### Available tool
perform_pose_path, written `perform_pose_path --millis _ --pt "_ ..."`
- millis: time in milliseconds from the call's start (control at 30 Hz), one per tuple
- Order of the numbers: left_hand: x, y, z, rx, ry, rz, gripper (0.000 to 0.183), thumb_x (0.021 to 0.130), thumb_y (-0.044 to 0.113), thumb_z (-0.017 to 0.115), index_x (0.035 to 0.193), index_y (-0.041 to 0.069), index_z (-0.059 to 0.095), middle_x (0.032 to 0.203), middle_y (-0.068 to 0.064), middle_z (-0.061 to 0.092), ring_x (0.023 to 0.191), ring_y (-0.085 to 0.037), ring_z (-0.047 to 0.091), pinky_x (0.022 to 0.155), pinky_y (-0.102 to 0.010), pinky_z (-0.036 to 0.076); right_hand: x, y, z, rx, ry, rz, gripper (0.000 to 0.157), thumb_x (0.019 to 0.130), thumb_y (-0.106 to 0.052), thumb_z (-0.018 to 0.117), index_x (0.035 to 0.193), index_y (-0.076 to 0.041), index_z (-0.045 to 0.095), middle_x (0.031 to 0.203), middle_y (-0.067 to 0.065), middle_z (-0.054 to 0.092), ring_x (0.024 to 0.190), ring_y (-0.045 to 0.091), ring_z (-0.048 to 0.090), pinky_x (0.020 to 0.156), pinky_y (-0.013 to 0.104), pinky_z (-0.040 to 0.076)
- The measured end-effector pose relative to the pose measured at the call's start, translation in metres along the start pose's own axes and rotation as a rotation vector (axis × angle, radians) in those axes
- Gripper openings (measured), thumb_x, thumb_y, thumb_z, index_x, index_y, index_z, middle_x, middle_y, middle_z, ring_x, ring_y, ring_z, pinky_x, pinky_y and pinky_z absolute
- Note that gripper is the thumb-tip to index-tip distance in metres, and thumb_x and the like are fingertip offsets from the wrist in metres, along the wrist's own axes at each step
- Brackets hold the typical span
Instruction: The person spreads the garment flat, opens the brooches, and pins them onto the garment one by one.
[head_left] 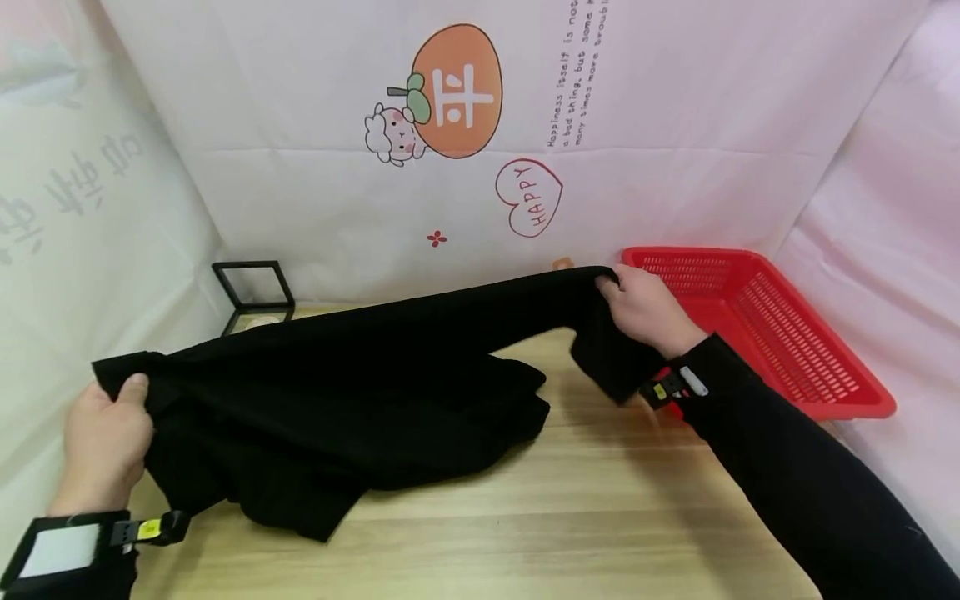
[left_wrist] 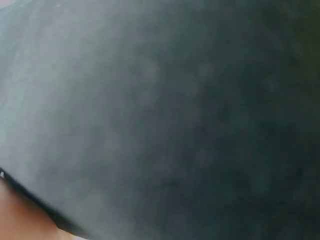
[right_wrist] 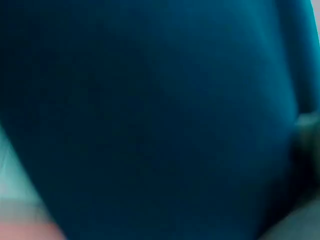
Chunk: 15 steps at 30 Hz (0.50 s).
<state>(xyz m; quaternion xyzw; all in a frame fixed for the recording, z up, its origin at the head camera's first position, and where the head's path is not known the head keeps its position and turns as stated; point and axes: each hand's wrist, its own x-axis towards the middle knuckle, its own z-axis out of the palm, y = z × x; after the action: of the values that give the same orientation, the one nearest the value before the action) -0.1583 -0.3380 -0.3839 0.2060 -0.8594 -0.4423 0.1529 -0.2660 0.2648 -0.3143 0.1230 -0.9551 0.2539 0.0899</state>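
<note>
A black garment stretches across the table between both hands, its upper edge drawn into a slanting line. At the left end, my left hand pinches a corner, thumb on top. My right hand grips the other end, higher up and in front of the red basket. A squarish flap hangs below the right hand, and loose folds droop toward the tabletop in the middle. Dark fabric fills nearly all of the left wrist view, with a bit of the hand at the lower left. In the right wrist view the cloth is blurred.
A red plastic basket with perforated sides stands at the right, partly behind the right forearm. At the back left is a black-framed object, partly covered by the garment. Printed white cloth walls surround the wooden table.
</note>
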Motion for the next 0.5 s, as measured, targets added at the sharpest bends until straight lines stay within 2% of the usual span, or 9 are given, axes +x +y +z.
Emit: perform_pose_path --millis 67,133,200,267,333,367,433,500 --pt "-0.002 0.000 0.004 0.001 -0.026 0.015 0.048 0.108 0.038 0.033 0.118 -0.005 0.051 0.117 -0.023 0.046 0.092 -0.029 0.043 0.063 -0.027 0.038 -0.003 -0.007 0.008 0.070 0.039 -0.040 0.028 0.109 -0.022 0.040 0.102 -0.003 0.058 0.094 0.017 0.058 0.088 0.031 0.052 0.079 0.046 0.041" --pt "-0.004 0.001 0.007 0.000 -0.046 0.026 0.050 0.108 0.039 0.032 0.121 -0.006 0.051 0.120 -0.024 0.046 0.096 -0.030 0.043 0.066 -0.027 0.037 -0.007 -0.013 0.020 0.093 0.012 -0.150 0.020 0.106 -0.014 0.045 0.108 -0.003 0.061 0.097 0.014 0.061 0.089 0.028 0.054 0.082 0.046 0.045" --pt "-0.005 0.002 0.008 0.002 -0.047 0.035 0.052 0.107 0.040 0.032 0.122 -0.006 0.051 0.119 -0.023 0.047 0.097 -0.028 0.043 0.067 -0.027 0.037 -0.014 -0.016 0.037 0.073 -0.106 -0.290 0.022 0.102 -0.007 0.050 0.120 -0.006 0.063 0.105 0.009 0.065 0.093 0.024 0.058 0.087 0.046 0.048" --pt "-0.005 0.003 0.008 0.001 -0.052 0.026 0.051 0.107 0.042 0.032 0.118 -0.004 0.051 0.104 -0.021 0.049 0.086 -0.028 0.046 0.062 -0.028 0.039 -0.023 -0.015 0.058 0.016 -0.286 -0.419 0.030 0.100 -0.007 0.055 0.129 -0.008 0.062 0.116 0.005 0.065 0.104 0.021 0.061 0.094 0.045 0.048" --pt "-0.006 0.003 0.008 0.012 -0.061 0.018 0.051 0.107 0.043 0.031 0.117 -0.003 0.051 0.098 -0.019 0.049 0.080 -0.026 0.046 0.059 -0.028 0.040 -0.034 -0.012 0.078 -0.047 -0.475 -0.480 0.035 0.100 -0.016 0.060 0.133 -0.007 0.061 0.123 0.005 0.064 0.113 0.023 0.059 0.099 0.044 0.045" --pt "-0.006 0.003 0.008 0.016 -0.066 0.013 0.052 0.107 0.044 0.031 0.117 -0.003 0.051 0.097 -0.018 0.049 0.080 -0.025 0.046 0.059 -0.028 0.040 -0.040 -0.010 0.088 -0.100 -0.544 -0.494 0.040 0.099 -0.023 0.063 0.135 -0.007 0.060 0.127 0.005 0.062 0.118 0.023 0.057 0.101 0.042 0.044" --pt "-0.006 0.003 0.008 0.017 -0.077 0.008 0.054 0.107 0.044 0.030 0.121 -0.005 0.050 0.104 -0.022 0.050 0.085 -0.028 0.047 0.062 -0.029 0.039 -0.050 -0.006 0.103 -0.193 -0.623 -0.499 0.052 0.094 -0.036 0.070 0.136 -0.007 0.059 0.132 0.006 0.057 0.123 0.025 0.053 0.103 0.041 0.042" --pt "-0.006 0.002 0.009 0.017 -0.073 0.014 0.056 0.107 0.042 0.030 0.126 -0.007 0.049 0.120 -0.025 0.047 0.098 -0.031 0.044 0.068 -0.029 0.038 -0.057 -0.004 0.112 -0.260 -0.617 -0.498 0.057 0.087 -0.040 0.077 0.133 -0.009 0.061 0.130 0.006 0.055 0.119 0.025 0.052 0.101 0.039 0.043"
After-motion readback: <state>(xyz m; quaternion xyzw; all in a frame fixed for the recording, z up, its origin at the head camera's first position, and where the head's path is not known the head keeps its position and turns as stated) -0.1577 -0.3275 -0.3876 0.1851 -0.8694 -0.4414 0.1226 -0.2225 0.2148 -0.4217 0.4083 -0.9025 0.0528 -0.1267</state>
